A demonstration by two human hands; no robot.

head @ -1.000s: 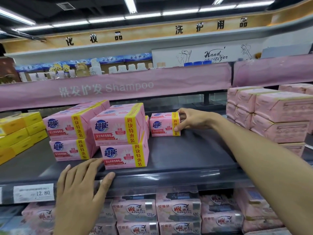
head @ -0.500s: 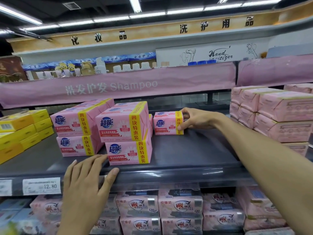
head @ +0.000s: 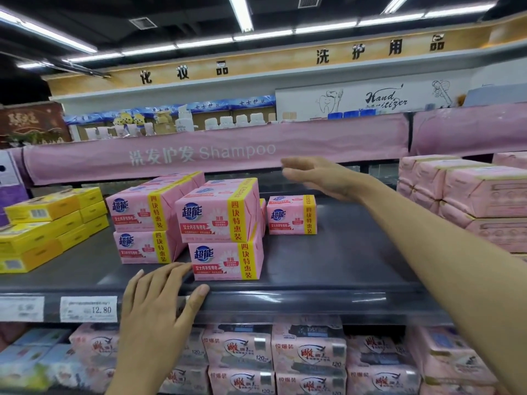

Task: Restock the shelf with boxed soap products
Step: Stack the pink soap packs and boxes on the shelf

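While the right grip [head: 322, 178] hangs spread and empty above the lone pink soap box [head: 292, 215] on the shelf [head: 328, 266], the left grip [head: 162, 297] lies flat, fingers splayed, on its front edge before four more stacked boxes [head: 219, 215] (two stacks of two, fronts counted), yellow boxes [head: 42, 232] far left.

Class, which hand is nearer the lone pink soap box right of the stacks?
Right. The right hand hovers just above the lone soap box, not touching; the left hand rests on the shelf edge, down to its left.
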